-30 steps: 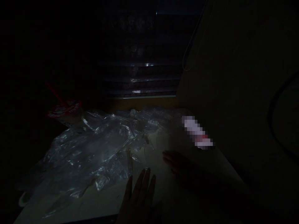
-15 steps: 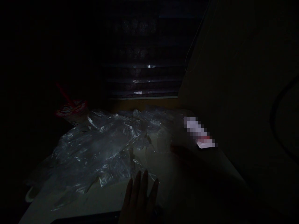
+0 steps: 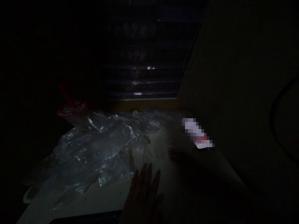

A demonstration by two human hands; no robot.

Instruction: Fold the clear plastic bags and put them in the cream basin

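In very dim light, my left hand point(image 3: 143, 193) is stretched over the pale table top point(image 3: 107, 196), palm down, fingers apart, holding nothing I can see. Just beyond its fingertips lie thin transparent pieces of plastic point(image 3: 148, 154). A large heap of crumpled clear plastic bags or film point(image 3: 93, 149) spreads to the left. My right hand point(image 3: 178, 156) is a dark shape reaching in from the right. Its fingers are lost in shadow, and whether it holds anything is hidden. Nearby, a lit, blurred-out screen point(image 3: 197, 133), apparently a phone, lies on the table.
A cup with a red patterned lid and red straw point(image 3: 73, 107) stands at the back left. A dark flat object point(image 3: 88, 217) lies along the near edge. Behind the table hangs a slatted blind point(image 3: 142, 74); a wall point(image 3: 233, 77) rises on the right.
My left hand has moved slightly forward and right across the table. The thin clear plastic just ahead of its fingers lies differently. My right hand has shifted slightly toward me.
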